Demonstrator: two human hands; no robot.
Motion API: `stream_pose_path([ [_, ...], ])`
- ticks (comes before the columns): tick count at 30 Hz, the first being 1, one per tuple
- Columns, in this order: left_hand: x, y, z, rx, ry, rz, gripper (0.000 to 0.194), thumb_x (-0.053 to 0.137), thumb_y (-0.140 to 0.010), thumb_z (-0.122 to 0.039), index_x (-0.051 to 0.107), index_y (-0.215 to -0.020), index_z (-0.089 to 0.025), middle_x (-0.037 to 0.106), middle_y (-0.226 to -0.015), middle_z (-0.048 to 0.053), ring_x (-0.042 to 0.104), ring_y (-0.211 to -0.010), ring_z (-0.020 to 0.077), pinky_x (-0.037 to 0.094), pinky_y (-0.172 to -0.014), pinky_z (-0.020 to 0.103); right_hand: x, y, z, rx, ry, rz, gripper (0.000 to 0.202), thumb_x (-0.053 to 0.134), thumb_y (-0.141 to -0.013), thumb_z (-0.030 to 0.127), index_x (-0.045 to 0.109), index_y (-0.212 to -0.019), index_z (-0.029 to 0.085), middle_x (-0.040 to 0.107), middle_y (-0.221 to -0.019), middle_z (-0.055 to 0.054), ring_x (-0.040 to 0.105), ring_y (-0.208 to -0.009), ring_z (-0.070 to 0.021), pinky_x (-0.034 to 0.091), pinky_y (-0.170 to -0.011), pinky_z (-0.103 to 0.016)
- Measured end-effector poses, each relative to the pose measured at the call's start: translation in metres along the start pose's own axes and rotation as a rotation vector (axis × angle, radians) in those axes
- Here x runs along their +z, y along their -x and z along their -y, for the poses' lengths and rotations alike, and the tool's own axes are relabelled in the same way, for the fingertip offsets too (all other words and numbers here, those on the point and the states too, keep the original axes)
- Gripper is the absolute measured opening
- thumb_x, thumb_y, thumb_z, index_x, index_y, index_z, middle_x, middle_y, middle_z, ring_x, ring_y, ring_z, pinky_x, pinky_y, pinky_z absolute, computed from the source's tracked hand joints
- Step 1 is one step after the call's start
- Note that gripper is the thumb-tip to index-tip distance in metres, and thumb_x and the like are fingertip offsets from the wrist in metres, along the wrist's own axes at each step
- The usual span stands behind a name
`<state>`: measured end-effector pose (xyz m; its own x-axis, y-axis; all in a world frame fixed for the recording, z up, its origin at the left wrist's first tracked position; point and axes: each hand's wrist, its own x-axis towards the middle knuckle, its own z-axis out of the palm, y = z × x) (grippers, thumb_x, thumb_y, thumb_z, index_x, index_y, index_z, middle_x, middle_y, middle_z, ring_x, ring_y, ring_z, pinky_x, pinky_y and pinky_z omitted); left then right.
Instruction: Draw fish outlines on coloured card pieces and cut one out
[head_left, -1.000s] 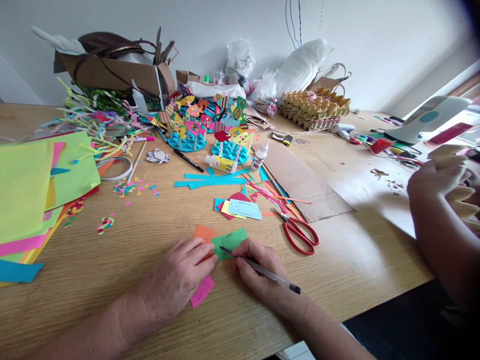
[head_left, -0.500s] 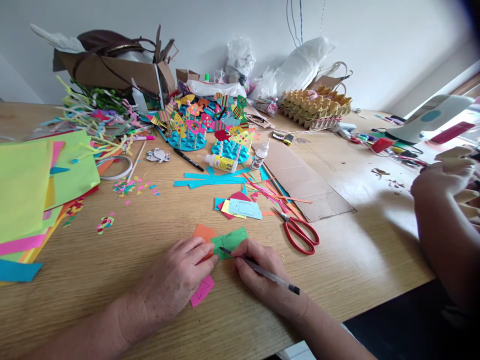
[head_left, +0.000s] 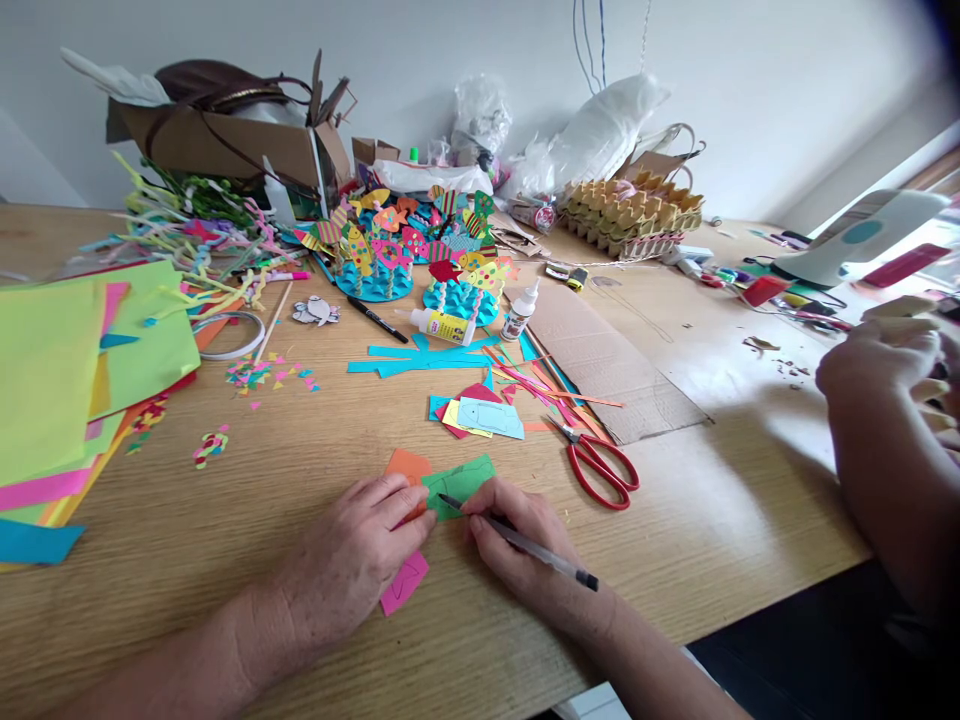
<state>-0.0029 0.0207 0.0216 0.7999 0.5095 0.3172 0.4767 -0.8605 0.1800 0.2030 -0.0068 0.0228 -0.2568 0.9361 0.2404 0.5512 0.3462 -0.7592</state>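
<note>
A black-capped clear pen (head_left: 544, 552) is pinched in my right hand (head_left: 521, 535), its tip on the green paper piece (head_left: 466, 478), which bears dark drawn lines. My left hand (head_left: 352, 545) presses on the left end of that green piece, fingers together. Under its fingers lie an orange piece (head_left: 409, 464) and a pink piece (head_left: 405, 584) with a drawn outline. Just beyond is a small pile of cut papers, topped by a light blue one (head_left: 491, 417) with a fish outline.
Red-handled scissors (head_left: 604, 470) lie right of my hands, near a cardboard sheet (head_left: 600, 360). Glue bottles (head_left: 520, 312) and paper fish models (head_left: 375, 265) stand behind. Coloured sheets (head_left: 45, 380) cover the left. Another person's hand (head_left: 881, 355) is at the far right.
The other person's hand at the far right has shifted slightly left. My hands, the pen and the papers show almost no movement.
</note>
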Motion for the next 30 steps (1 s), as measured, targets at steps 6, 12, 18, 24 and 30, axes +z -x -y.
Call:
stream_pose_path([
  [6, 0.0010, 0.0011, 0.0002, 0.001, -0.012, -0.004, 0.029, 0.036, -0.094, -0.010, 0.064, -0.099, -0.014, 0.063, -0.102, 0.010, 0.056, -0.095, 0.0251, 0.053, -0.079, 0.041, -0.0001, 0.0008, 0.0002, 0.005, 0.002, -0.007, 0.013, 0.044, -0.075, 0.010, 0.050, -0.075, 0.021, 0.048, -0.055, 0.006, 0.044, -0.047, -0.0099, 0.034, -0.049, -0.020],
  [12, 0.0026, 0.0020, 0.0002, 0.001, -0.009, 0.001, 0.028, 0.037, -0.094, -0.010, 0.064, -0.099, -0.013, 0.063, -0.102, 0.011, 0.056, -0.096, 0.0259, 0.053, -0.078, 0.042, 0.0000, 0.0003, 0.0004, 0.007, 0.019, -0.011, 0.013, 0.044, -0.075, 0.010, 0.050, -0.075, 0.021, 0.049, -0.055, 0.006, 0.044, -0.047, -0.0098, 0.034, -0.049, -0.020],
  [18, -0.0001, 0.0014, -0.0007, -0.003, -0.015, 0.000, 0.027, 0.038, -0.093, -0.009, 0.064, -0.098, -0.014, 0.063, -0.102, 0.010, 0.056, -0.094, 0.0253, 0.054, -0.078, 0.041, 0.0001, 0.0002, 0.0005, 0.007, 0.005, -0.015, 0.012, 0.043, -0.074, 0.010, 0.049, -0.073, 0.021, 0.049, -0.055, 0.006, 0.044, -0.047, -0.0095, 0.033, -0.048, -0.020],
  [24, -0.0027, 0.0004, -0.0017, -0.006, -0.015, -0.002, 0.026, 0.039, -0.092, -0.009, 0.065, -0.097, -0.015, 0.064, -0.100, 0.010, 0.057, -0.094, 0.0243, 0.054, -0.078, 0.039, 0.0009, 0.0005, -0.0004, 0.001, 0.007, -0.005, 0.012, 0.044, -0.075, 0.011, 0.049, -0.074, 0.021, 0.049, -0.055, 0.006, 0.044, -0.047, -0.0097, 0.034, -0.049, -0.020],
  [30, -0.0017, -0.0002, -0.0011, -0.003, -0.010, 0.005, 0.027, 0.039, -0.093, -0.009, 0.064, -0.099, -0.014, 0.063, -0.102, 0.010, 0.057, -0.096, 0.0245, 0.054, -0.079, 0.040, -0.0003, 0.0011, 0.0005, 0.012, 0.001, 0.000, 0.012, 0.043, -0.075, 0.010, 0.049, -0.074, 0.021, 0.049, -0.056, 0.006, 0.044, -0.048, -0.0100, 0.034, -0.050, -0.021],
])
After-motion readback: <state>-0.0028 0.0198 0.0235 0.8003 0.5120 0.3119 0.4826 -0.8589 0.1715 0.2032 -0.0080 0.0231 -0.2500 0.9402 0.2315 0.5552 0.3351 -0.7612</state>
